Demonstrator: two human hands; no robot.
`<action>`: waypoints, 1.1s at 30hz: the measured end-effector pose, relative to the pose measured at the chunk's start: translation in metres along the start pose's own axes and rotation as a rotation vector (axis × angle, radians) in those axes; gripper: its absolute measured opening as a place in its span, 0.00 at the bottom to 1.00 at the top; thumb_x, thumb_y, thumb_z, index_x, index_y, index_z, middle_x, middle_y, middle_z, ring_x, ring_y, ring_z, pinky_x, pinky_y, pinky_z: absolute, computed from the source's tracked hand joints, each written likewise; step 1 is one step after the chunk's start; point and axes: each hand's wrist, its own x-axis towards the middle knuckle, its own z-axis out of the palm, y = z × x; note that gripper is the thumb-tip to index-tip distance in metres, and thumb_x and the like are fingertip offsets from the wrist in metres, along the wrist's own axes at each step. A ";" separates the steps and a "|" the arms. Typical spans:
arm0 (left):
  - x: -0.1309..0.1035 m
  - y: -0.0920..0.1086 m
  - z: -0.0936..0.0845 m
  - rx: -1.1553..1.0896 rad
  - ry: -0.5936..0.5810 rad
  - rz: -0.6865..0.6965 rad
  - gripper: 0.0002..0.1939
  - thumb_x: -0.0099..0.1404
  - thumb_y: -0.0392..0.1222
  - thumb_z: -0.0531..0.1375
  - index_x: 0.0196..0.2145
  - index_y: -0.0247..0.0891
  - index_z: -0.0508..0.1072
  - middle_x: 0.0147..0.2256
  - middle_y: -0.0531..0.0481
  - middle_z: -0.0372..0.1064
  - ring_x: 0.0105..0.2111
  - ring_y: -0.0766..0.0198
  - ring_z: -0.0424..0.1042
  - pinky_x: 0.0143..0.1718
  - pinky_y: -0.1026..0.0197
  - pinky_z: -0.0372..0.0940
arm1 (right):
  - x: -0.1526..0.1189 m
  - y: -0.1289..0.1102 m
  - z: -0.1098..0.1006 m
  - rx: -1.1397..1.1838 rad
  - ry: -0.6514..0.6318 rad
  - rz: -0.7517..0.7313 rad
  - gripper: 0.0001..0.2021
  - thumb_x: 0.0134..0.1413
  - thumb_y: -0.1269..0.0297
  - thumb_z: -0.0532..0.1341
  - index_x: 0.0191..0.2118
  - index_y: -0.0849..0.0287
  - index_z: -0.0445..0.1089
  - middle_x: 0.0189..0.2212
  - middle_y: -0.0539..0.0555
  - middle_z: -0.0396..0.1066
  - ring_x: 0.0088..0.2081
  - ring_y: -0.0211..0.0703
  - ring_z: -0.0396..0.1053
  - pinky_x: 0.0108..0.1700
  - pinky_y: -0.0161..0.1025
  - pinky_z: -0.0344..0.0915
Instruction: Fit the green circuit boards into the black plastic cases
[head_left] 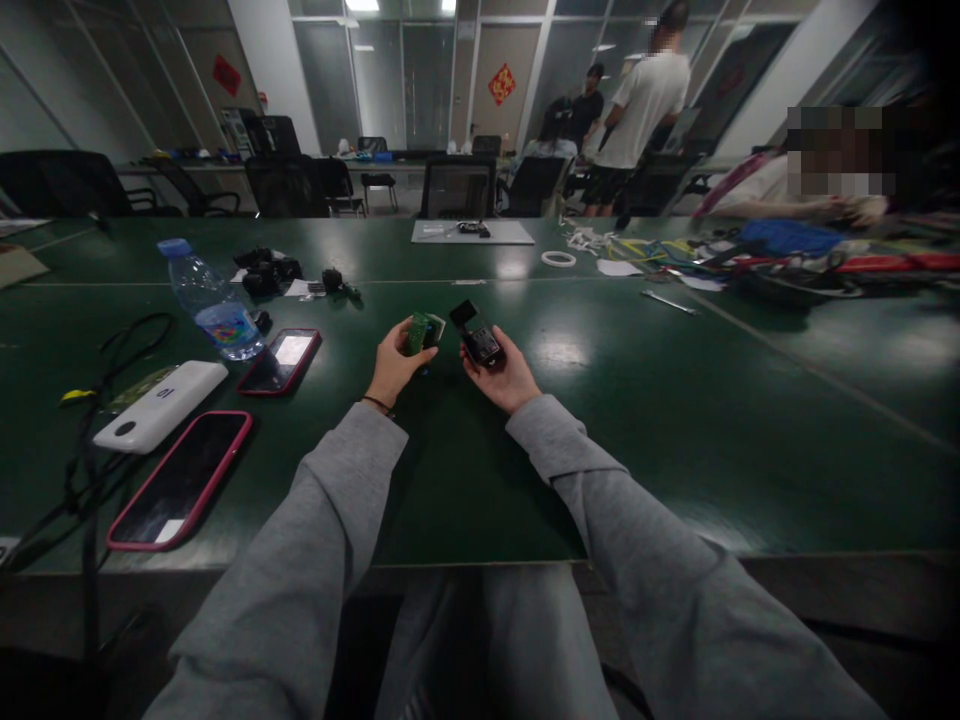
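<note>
My left hand (397,365) is closed around a small green box (417,334), its thumb across the near side. The box seems to have a lifted pale flap on its right, though the detail is too small to be sure. In my right hand (506,375) lies a small black handheld device (477,334), tilted, with a dark upper part and what look like buttons or print below. Fingers and thumb grip its lower end. Both things are held above the green table (472,480), close together but apart.
To the left are a water bottle (214,310), two red-edged phones (180,485), a white power bank (161,408) and black cords (86,480). Black parts (270,272) lie behind the bottle. Tangled cables (660,250) and a metal tool (670,302) are at right. Several people are beyond.
</note>
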 end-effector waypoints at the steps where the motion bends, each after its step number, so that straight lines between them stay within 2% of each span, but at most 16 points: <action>1: 0.001 0.000 0.000 0.020 0.012 0.029 0.31 0.43 0.29 0.72 0.47 0.39 0.72 0.47 0.46 0.73 0.52 0.58 0.70 0.56 0.54 0.61 | 0.000 0.000 0.000 -0.011 0.014 0.000 0.20 0.52 0.43 0.63 0.39 0.56 0.71 0.39 0.57 0.73 0.44 0.50 0.72 0.51 0.53 0.72; 5: 0.002 0.000 0.000 0.074 0.056 0.084 0.28 0.42 0.26 0.70 0.43 0.38 0.74 0.48 0.45 0.73 0.54 0.58 0.68 0.59 0.55 0.57 | 0.003 0.000 0.000 -0.072 0.055 -0.063 0.15 0.48 0.53 0.68 0.39 0.55 0.69 0.39 0.53 0.73 0.44 0.46 0.72 0.49 0.49 0.73; 8: 0.001 0.002 0.000 0.099 0.063 0.120 0.28 0.42 0.26 0.69 0.43 0.40 0.74 0.47 0.47 0.72 0.54 0.58 0.68 0.59 0.55 0.57 | 0.008 -0.002 -0.004 -0.164 0.073 -0.212 0.23 0.40 0.60 0.72 0.43 0.54 0.67 0.44 0.52 0.71 0.47 0.45 0.70 0.52 0.49 0.70; 11: -0.001 0.004 0.000 0.108 0.051 0.138 0.27 0.43 0.25 0.68 0.42 0.41 0.74 0.46 0.49 0.72 0.54 0.58 0.67 0.58 0.55 0.58 | 0.014 -0.006 -0.012 -0.372 0.111 -0.420 0.30 0.35 0.65 0.72 0.47 0.55 0.63 0.49 0.54 0.68 0.52 0.46 0.67 0.59 0.53 0.63; 14: -0.003 0.004 -0.002 0.151 0.012 0.161 0.25 0.47 0.26 0.67 0.42 0.43 0.74 0.47 0.50 0.71 0.55 0.57 0.66 0.59 0.53 0.55 | 0.015 -0.008 -0.018 -0.584 0.093 -0.563 0.28 0.36 0.67 0.69 0.47 0.54 0.62 0.48 0.54 0.67 0.53 0.49 0.64 0.59 0.56 0.59; 19: -0.004 0.003 -0.007 0.310 -0.077 0.263 0.22 0.53 0.31 0.66 0.45 0.44 0.72 0.52 0.47 0.66 0.58 0.53 0.61 0.63 0.48 0.49 | 0.012 -0.006 -0.020 -0.819 -0.032 -0.688 0.24 0.40 0.71 0.64 0.47 0.53 0.63 0.46 0.52 0.67 0.50 0.49 0.65 0.57 0.55 0.58; 22: -0.005 0.005 -0.007 0.390 -0.058 0.313 0.21 0.52 0.30 0.66 0.44 0.44 0.74 0.52 0.46 0.64 0.58 0.51 0.60 0.63 0.48 0.50 | 0.011 -0.004 -0.021 -0.935 -0.051 -0.708 0.23 0.40 0.72 0.63 0.46 0.53 0.65 0.46 0.53 0.65 0.51 0.50 0.63 0.57 0.57 0.58; 25: -0.006 0.007 -0.006 0.387 -0.012 0.299 0.21 0.50 0.29 0.67 0.41 0.43 0.76 0.49 0.46 0.66 0.55 0.51 0.63 0.60 0.48 0.53 | 0.012 -0.003 -0.022 -0.977 -0.044 -0.686 0.23 0.40 0.71 0.65 0.46 0.53 0.66 0.48 0.54 0.63 0.52 0.52 0.62 0.57 0.59 0.58; 29: -0.003 0.003 -0.004 0.266 0.016 0.243 0.23 0.48 0.30 0.70 0.43 0.43 0.75 0.47 0.47 0.70 0.51 0.55 0.68 0.56 0.52 0.58 | 0.014 0.000 -0.020 -0.840 -0.037 -0.597 0.26 0.40 0.63 0.70 0.48 0.53 0.63 0.46 0.54 0.67 0.51 0.51 0.65 0.58 0.59 0.58; 33: 0.005 -0.006 -0.004 0.170 0.098 0.183 0.26 0.49 0.40 0.72 0.46 0.41 0.71 0.45 0.46 0.72 0.45 0.58 0.72 0.51 0.54 0.64 | 0.014 0.003 -0.017 -0.706 0.047 -0.443 0.31 0.41 0.51 0.71 0.50 0.54 0.61 0.40 0.54 0.69 0.45 0.49 0.69 0.53 0.54 0.65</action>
